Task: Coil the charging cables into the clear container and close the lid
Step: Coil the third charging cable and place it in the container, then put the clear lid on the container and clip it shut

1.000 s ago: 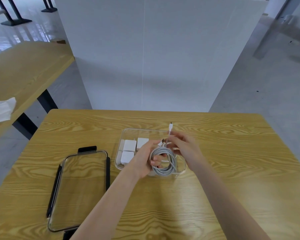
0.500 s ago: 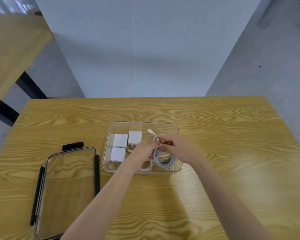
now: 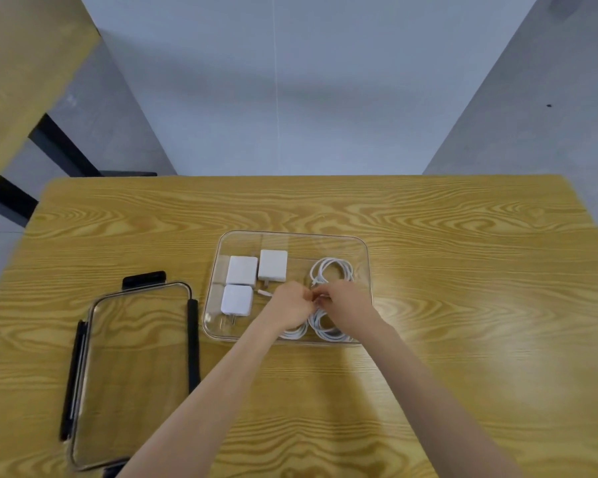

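Note:
The clear container (image 3: 292,235) sits open at the middle of the wooden table. Three white charger bricks (image 3: 241,270) lie in its left half. One coiled white cable (image 3: 332,270) lies in the far right corner. Two more coils (image 3: 328,331) lie along the near wall, partly under my hands. My left hand (image 3: 290,307) and my right hand (image 3: 347,305) meet inside the container, fingertips together, pinching a cable end between them. The clear lid (image 3: 132,367) with black clasps lies flat on the table to the left.
A white partition stands just beyond the table's far edge. A second wooden table (image 3: 21,81) is at the far left. Bare tabletop (image 3: 480,305) stretches to the right of the container and in front of it.
The coil that I held above the container has come down into its right half. Both hands have sunk with it and drawn together. The head camera has tilted further down.

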A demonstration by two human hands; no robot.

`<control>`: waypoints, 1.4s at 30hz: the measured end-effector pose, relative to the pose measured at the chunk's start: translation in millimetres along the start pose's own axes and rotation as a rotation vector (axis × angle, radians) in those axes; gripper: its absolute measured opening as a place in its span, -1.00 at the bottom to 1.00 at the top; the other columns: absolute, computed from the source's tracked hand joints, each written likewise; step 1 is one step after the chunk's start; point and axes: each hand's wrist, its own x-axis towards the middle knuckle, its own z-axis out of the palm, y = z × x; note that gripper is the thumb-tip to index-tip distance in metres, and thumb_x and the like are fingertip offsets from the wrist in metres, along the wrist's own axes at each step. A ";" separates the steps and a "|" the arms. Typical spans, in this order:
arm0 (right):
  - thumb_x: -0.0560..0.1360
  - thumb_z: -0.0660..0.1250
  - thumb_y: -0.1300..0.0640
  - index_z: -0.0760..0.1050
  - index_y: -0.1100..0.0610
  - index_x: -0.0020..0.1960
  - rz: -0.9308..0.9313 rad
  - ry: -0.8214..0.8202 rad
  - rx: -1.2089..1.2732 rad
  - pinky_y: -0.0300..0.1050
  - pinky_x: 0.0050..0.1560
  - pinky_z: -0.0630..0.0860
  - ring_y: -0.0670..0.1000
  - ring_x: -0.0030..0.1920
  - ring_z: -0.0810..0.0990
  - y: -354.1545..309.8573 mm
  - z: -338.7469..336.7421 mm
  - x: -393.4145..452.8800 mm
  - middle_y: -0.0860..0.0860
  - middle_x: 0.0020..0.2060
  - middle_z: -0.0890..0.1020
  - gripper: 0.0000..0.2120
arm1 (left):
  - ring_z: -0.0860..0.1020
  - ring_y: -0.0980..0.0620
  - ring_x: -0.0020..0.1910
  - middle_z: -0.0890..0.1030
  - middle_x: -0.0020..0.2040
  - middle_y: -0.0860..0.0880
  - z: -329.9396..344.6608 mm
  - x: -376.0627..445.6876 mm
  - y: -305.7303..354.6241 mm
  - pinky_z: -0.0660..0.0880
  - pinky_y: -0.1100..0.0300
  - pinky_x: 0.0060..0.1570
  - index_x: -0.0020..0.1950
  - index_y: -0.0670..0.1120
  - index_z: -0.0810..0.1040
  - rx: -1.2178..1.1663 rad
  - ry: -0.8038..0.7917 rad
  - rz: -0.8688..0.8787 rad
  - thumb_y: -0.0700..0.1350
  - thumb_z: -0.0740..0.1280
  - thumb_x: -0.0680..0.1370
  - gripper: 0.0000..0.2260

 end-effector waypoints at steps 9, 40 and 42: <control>0.52 0.23 0.21 0.43 0.16 0.20 0.098 0.208 -0.050 -0.06 -0.07 0.44 0.12 0.09 0.51 -5.9 3.8 -3.7 0.09 0.08 0.56 -0.75 | 0.57 -0.05 -0.08 0.63 -0.10 -0.15 0.1 -5.5 -7.0 0.49 0.14 -0.05 -0.01 -0.20 0.63 0.027 0.114 0.010 -0.21 0.34 0.45 -0.84; 0.51 0.25 -0.12 0.39 0.21 0.07 0.093 -0.122 0.144 -0.11 -0.25 0.48 0.07 -0.13 0.58 -155.5 144.6 -56.1 0.08 -0.09 0.58 -0.62 | 0.30 -0.22 0.33 0.33 0.36 -0.27 -66.9 -161.1 -242.6 0.32 -0.04 0.25 0.40 -0.26 0.27 -0.061 0.833 -0.581 -0.09 0.20 0.58 -0.56; 0.54 0.24 -0.01 0.36 0.18 -0.02 0.072 -0.073 0.093 -0.12 -0.30 0.46 0.05 -0.20 0.55 -157.7 151.9 -53.0 0.06 -0.16 0.55 -0.76 | 0.37 -0.22 0.25 0.41 0.27 -0.28 -63.0 -160.0 -250.1 0.37 -0.02 0.17 0.33 -0.29 0.35 -0.073 0.825 -0.578 -0.11 0.20 0.58 -0.62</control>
